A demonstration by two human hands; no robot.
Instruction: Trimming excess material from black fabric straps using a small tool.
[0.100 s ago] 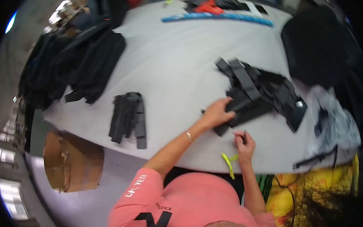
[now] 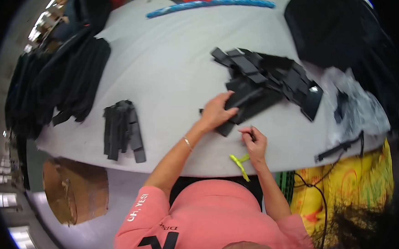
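Note:
At the near left edge of a heap of flat black strips (image 2: 247, 67), my left hand (image 2: 218, 110) has its thumb and fingers closed on a black strip (image 2: 227, 128). The strip's end juts out below the fingers, toward the table's front edge. My right hand (image 2: 255, 145) is just nearer and to the right, curled round a small dark object (image 2: 252, 137) whose kind is mostly hidden by the fingers. A bright yellow ribbon (image 2: 240, 166) lies by that hand at the table edge. Further left, a smaller bundle of black strips (image 2: 123, 131) rests on the table.
The pale table (image 2: 168, 67) curves round me. Dark folded fabric (image 2: 64, 82) is stacked on its left, with a black padded item (image 2: 326, 23) and clear plastic bag (image 2: 358, 110) on the right. A blue roll (image 2: 210, 4) lies far off. Below left stands a cardboard box (image 2: 78, 191).
The whole view has shifted, so the table and everything on it appear further left and mostly higher. Both hands keep nearly the same places against the heap.

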